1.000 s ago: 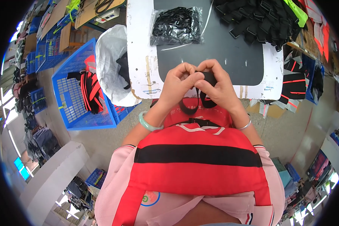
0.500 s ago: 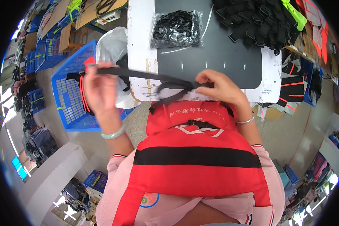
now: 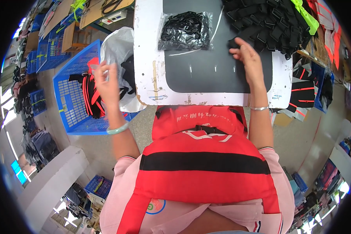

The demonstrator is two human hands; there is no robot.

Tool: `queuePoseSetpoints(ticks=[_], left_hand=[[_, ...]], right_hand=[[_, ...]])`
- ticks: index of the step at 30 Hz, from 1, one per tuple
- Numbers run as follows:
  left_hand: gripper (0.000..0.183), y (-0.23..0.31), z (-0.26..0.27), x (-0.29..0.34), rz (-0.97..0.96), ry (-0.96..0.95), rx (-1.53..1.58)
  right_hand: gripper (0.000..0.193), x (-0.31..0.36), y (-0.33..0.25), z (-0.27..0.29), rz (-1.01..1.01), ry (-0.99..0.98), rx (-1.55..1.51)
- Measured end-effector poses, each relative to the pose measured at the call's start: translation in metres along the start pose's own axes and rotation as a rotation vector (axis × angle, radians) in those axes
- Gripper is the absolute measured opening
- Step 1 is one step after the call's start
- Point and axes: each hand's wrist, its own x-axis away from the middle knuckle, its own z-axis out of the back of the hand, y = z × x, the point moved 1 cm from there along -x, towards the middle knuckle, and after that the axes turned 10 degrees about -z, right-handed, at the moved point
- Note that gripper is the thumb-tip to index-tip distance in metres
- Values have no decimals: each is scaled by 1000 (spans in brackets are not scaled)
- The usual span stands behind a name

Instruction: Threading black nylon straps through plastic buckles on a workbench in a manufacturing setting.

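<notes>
My left hand (image 3: 107, 84) is over the right side of a blue plastic basket (image 3: 76, 126), beside a white plastic bag (image 3: 115, 41). Its fingers are raised and loosely apart, slightly blurred, with nothing visible in them. Inside the basket lie black straps with red-orange edging (image 3: 90, 97). My right hand (image 3: 249, 60) reaches over the dark tabletop, index finger stretched and thumb apart. Its fingertips are right by the near left edge of a heap of black webbing straps with buckles (image 3: 267, 27); nothing shows held in it.
A white-edged table (image 3: 148, 82) with a dark grey top stands before me. On it rests a clear bag of small black plastic parts (image 3: 186, 31). Neon yellow-green fabric (image 3: 306, 17) hangs by the strap heap. Black-and-orange pieces (image 3: 302, 91) are stacked right of the table.
The black strap stretched between my hands is gone from them. My right hand has moved away and right to the strap heap; my left stays by the basket.
</notes>
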Motion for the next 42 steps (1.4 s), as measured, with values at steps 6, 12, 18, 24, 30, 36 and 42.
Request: queuePoseSetpoints(ticks=[6,12,18,24,30,36,42], left_hand=[[28,106,-102,46,334,-694,574],[18,152,-108,55,432,-801,853],[17,137,-85,63,9,-953,689],[7,57,-39,39,672,-217,801],[6,38,-59,3,998,316,1436],[20,77,-148,-42,122,-483,230],[21,68,-192,-49,-258,-668,-258]], right_hand=[[39,78,13,-63,-117,-565,25],[37,84,37,-52,-299,-527,-360],[28,71,-19,-27,-29,-454,-743],[16,63,-73,84,235,-130,-1125],[20,69,-37,85,128,-201,-956],[27,84,-31,15,-106,-35,-312],[28,85,-32,-13,-58,-179,-75]])
